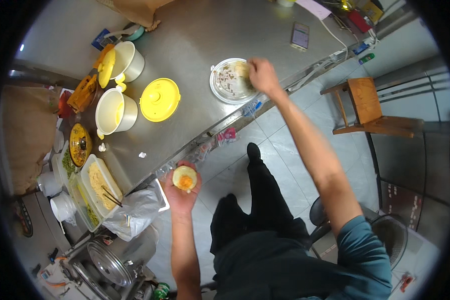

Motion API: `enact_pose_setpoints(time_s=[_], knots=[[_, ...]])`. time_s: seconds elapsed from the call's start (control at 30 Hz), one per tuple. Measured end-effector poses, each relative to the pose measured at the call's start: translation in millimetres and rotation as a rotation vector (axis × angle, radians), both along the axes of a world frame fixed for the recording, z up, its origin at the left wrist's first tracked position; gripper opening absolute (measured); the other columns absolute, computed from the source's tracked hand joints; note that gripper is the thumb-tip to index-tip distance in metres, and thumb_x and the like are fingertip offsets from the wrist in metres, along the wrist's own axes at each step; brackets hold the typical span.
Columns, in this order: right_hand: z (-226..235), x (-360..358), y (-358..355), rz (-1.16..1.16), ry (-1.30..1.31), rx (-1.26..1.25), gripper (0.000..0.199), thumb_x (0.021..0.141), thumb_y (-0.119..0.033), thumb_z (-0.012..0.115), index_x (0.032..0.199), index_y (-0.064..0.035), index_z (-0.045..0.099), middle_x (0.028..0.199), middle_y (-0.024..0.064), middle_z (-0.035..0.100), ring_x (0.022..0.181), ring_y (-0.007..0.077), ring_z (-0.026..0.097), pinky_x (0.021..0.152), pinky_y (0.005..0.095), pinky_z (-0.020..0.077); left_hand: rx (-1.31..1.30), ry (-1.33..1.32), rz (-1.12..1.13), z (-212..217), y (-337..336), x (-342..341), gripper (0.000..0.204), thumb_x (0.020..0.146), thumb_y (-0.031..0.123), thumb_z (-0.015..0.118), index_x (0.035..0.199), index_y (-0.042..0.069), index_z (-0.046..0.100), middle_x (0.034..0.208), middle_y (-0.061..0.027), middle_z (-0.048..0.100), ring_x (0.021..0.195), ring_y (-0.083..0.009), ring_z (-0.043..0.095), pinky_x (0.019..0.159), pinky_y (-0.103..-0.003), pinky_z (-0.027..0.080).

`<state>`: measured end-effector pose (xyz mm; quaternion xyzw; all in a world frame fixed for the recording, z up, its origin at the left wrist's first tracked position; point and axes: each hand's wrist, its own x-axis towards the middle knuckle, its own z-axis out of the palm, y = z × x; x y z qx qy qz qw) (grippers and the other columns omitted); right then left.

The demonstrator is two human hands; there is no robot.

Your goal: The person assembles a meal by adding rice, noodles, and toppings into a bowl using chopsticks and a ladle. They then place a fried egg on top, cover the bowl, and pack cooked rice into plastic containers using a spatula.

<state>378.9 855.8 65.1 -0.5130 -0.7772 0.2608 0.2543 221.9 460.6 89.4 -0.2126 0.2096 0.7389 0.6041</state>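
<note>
On the palm of my left hand (184,200) rests a round pale disc (183,174), dough-like, with an orange mass in its middle. My fingers cup it from below and the sides. My right hand (263,75) is at the right rim of a round clear plastic plate or lid (219,90) on the metal counter. Brown and yellowish bits are scattered over it. The fingers of this hand are curled and slightly blurred; what they grip is hidden. Left of the plate lies a yellow lid with a knob (160,99).
Two white pots (116,111) stand on the metal counter (195,45) at the left. A white tray of yellow shreds (99,182) with chopsticks sits nearer me. A phone (300,36) lies at the back right. A wooden chair (363,102) stands on the tiled floor.
</note>
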Motion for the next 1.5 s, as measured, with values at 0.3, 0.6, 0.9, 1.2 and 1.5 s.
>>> enact_pose_setpoints(time_s=[0.3, 0.6, 0.9, 1.2, 1.5], knots=[[3, -9, 91, 0.19, -0.387, -0.55, 0.025, 0.085, -0.018, 0.07, 0.092, 0.0055, 0.074, 0.069, 0.0146, 0.068, 0.055, 0.0179, 0.066, 0.051, 0.0343, 0.0567, 0.019, -0.146, -0.134, -44, 138, 60, 0.038, 0.101, 0.032, 0.047, 0.13, 0.01, 0.059, 0.138, -0.0082, 0.058, 0.124, -0.0248, 0.057, 0.101, -0.048, 0.047], [4, 22, -22, -0.455, 0.411, -0.984, 0.018, 0.08, -0.004, 0.071, 0.082, 0.0145, 0.07, 0.069, 0.0158, 0.07, 0.057, 0.0178, 0.068, 0.05, 0.0299, 0.0579, -0.131, 0.009, -0.151, -55, 204, 46, 0.034, 0.1, 0.034, 0.051, 0.122, 0.011, 0.064, 0.124, -0.0059, 0.066, 0.122, -0.0253, 0.06, 0.098, -0.05, 0.049], [56, 13, -28, -0.482, 0.297, -0.959, 0.015, 0.084, -0.004, 0.068, 0.077, 0.0094, 0.068, 0.07, 0.0148, 0.068, 0.058, 0.0204, 0.07, 0.049, 0.0289, 0.057, -0.114, 0.009, -0.175, -45, 193, 47, 0.037, 0.1, 0.039, 0.048, 0.12, 0.012, 0.062, 0.121, -0.0032, 0.065, 0.118, -0.0229, 0.06, 0.099, -0.048, 0.048], [74, -1, -55, -0.526, 0.692, -1.221, 0.019, 0.089, -0.007, 0.065, 0.089, 0.0115, 0.064, 0.081, 0.0169, 0.069, 0.068, 0.0233, 0.072, 0.057, 0.0315, 0.0623, -0.214, -0.043, 0.255, -23, 227, 69, 0.046, 0.103, 0.046, 0.038, 0.124, 0.012, 0.06, 0.125, -0.0061, 0.064, 0.118, -0.0219, 0.059, 0.103, -0.045, 0.046], [65, -14, -80, -0.45, 0.763, -1.246, 0.019, 0.091, -0.006, 0.063, 0.096, 0.0122, 0.059, 0.087, 0.018, 0.07, 0.072, 0.0242, 0.073, 0.057, 0.0302, 0.0614, -0.205, -0.026, 0.293, -16, 210, 77, 0.054, 0.109, 0.045, 0.033, 0.138, 0.002, 0.046, 0.141, -0.0108, 0.052, 0.127, -0.0257, 0.054, 0.109, -0.043, 0.044]])
